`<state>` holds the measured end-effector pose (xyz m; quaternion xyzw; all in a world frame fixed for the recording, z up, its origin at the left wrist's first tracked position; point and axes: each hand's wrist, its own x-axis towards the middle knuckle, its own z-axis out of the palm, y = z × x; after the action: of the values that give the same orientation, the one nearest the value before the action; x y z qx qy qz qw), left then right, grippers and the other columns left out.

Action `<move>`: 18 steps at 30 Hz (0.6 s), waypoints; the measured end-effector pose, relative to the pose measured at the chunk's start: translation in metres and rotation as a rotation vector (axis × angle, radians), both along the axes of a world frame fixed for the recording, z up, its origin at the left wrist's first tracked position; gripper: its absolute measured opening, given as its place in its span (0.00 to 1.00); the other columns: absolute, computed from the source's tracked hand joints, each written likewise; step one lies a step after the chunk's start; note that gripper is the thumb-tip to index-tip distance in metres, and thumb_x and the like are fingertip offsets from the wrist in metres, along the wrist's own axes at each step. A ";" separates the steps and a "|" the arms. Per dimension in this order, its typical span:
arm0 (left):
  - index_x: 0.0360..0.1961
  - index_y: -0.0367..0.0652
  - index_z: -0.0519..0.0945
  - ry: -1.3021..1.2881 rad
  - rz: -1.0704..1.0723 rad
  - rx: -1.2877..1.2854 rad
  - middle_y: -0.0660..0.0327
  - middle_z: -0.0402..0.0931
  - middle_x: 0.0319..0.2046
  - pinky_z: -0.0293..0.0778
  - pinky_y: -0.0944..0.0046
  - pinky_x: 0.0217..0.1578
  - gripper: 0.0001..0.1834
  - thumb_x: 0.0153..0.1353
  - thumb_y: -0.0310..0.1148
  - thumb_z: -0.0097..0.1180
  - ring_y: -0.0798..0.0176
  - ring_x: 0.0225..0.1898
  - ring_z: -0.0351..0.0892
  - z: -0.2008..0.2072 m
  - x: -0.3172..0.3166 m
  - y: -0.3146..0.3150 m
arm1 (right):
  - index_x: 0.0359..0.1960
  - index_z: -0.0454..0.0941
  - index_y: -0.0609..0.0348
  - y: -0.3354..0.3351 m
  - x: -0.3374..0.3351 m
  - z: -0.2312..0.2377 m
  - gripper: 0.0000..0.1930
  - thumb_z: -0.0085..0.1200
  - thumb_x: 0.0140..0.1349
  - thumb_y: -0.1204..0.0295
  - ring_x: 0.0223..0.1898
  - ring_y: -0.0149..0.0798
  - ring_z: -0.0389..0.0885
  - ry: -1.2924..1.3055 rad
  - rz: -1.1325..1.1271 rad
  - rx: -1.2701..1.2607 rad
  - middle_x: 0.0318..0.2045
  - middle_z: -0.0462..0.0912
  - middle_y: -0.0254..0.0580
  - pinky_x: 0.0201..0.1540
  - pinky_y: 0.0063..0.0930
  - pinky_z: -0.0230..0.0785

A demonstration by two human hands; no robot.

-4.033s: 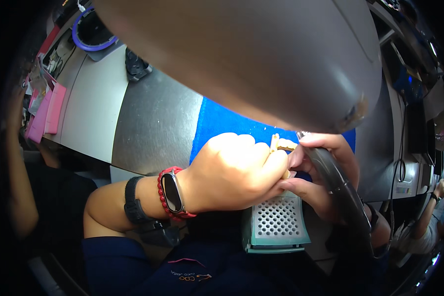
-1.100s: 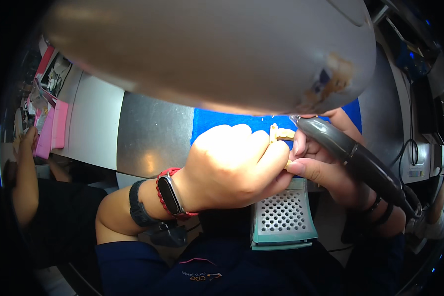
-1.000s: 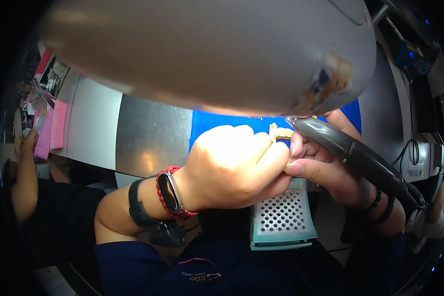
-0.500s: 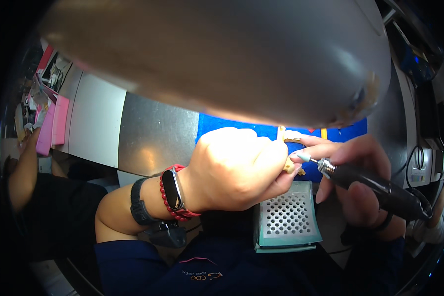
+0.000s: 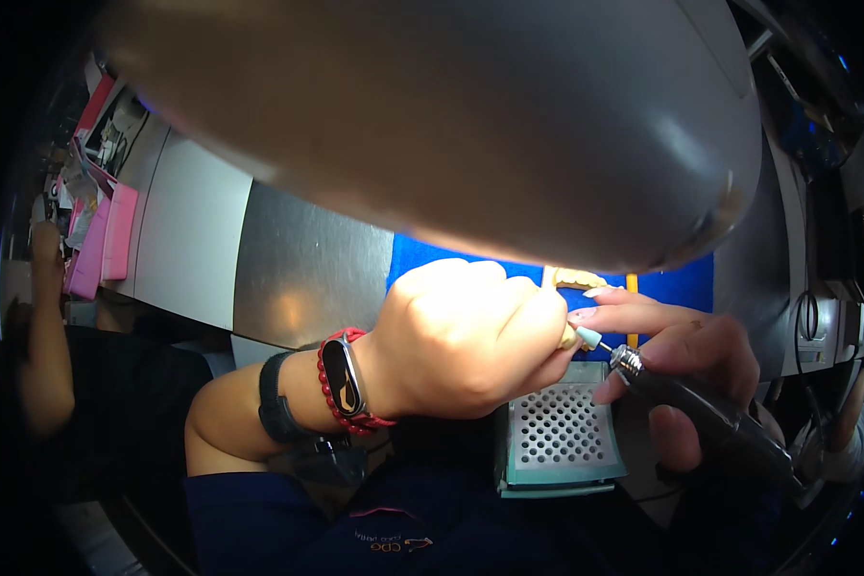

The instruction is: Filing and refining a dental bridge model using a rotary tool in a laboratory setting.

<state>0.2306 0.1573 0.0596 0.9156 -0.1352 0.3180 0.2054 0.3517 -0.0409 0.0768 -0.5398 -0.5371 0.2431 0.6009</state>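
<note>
2 hands meet below the grey lamp housing (image 5: 451,125). Our left hand (image 5: 470,336) is curled into a fist, pinching a small yellowish piece (image 5: 568,338) that peeks out at its thumb side, near the close edge of the blue cloth (image 5: 413,254) and just beyond the perforated grille (image 5: 562,432). Our right hand (image 5: 715,350) grasps a dark rotary handpiece (image 5: 710,408); its pale blue-green bit (image 5: 588,337) is touching the piece or just beside it, we cannot tell which. A yellowish toothed model (image 5: 578,278) shows against the cloth near our right fingertips. We judge the piece light, stiff and perhaps brittle, best held by its sides, clear of the bit. The handpiece looks heavier and smooth, best held behind its metal collar (image 5: 627,360).
</note>
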 end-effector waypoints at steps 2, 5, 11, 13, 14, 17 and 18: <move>0.21 0.43 0.72 0.001 -0.011 0.038 0.64 0.65 0.15 0.65 0.63 0.15 0.14 0.43 0.32 0.68 0.62 0.14 0.69 0.005 -0.003 0.002 | 0.46 0.66 0.60 -0.001 0.001 0.005 0.16 0.55 0.64 0.65 0.55 0.58 0.80 0.016 0.031 -0.014 0.29 0.85 0.48 0.67 0.62 0.56; 0.21 0.44 0.72 -0.009 -0.019 0.067 0.64 0.65 0.15 0.64 0.63 0.15 0.14 0.43 0.33 0.68 0.63 0.14 0.69 0.006 0.000 0.000 | 0.46 0.65 0.60 -0.007 0.005 0.010 0.16 0.55 0.64 0.65 0.54 0.59 0.80 0.010 0.060 -0.048 0.30 0.85 0.48 0.66 0.63 0.57; 0.20 0.44 0.71 -0.020 -0.015 0.063 0.64 0.64 0.15 0.63 0.63 0.15 0.15 0.41 0.33 0.69 0.63 0.14 0.67 0.004 -0.001 0.000 | 0.47 0.65 0.60 -0.002 0.010 0.009 0.17 0.55 0.64 0.65 0.53 0.59 0.81 -0.143 0.097 -0.029 0.32 0.86 0.49 0.64 0.61 0.61; 0.20 0.44 0.71 -0.019 -0.019 0.057 0.64 0.64 0.15 0.63 0.63 0.15 0.15 0.40 0.33 0.69 0.63 0.14 0.67 0.004 0.000 0.001 | 0.48 0.65 0.59 -0.001 0.010 0.009 0.17 0.55 0.65 0.65 0.53 0.59 0.81 -0.178 0.128 -0.040 0.33 0.86 0.49 0.64 0.61 0.62; 0.20 0.44 0.71 -0.017 -0.022 0.051 0.64 0.64 0.15 0.63 0.63 0.15 0.15 0.40 0.33 0.69 0.63 0.14 0.67 0.003 0.000 0.002 | 0.48 0.66 0.58 0.000 0.008 0.007 0.17 0.56 0.65 0.65 0.53 0.59 0.82 -0.177 0.104 -0.025 0.33 0.86 0.50 0.64 0.61 0.62; 0.20 0.44 0.71 -0.028 -0.012 0.065 0.64 0.63 0.15 0.63 0.63 0.15 0.15 0.40 0.32 0.69 0.63 0.14 0.67 0.003 0.001 0.001 | 0.49 0.66 0.56 0.000 0.005 0.007 0.17 0.56 0.65 0.64 0.53 0.58 0.82 -0.160 0.066 -0.022 0.34 0.86 0.50 0.64 0.60 0.62; 0.20 0.44 0.71 -0.029 -0.013 0.064 0.64 0.63 0.15 0.63 0.63 0.15 0.15 0.40 0.32 0.69 0.63 0.14 0.67 0.003 0.001 0.001 | 0.49 0.67 0.56 -0.001 0.004 0.008 0.16 0.57 0.65 0.63 0.53 0.58 0.82 -0.148 0.053 -0.034 0.34 0.86 0.50 0.64 0.59 0.62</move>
<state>0.2314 0.1581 0.0626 0.9161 -0.1541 0.3255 0.1761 0.3556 -0.0415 0.0845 -0.5518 -0.5900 0.2274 0.5437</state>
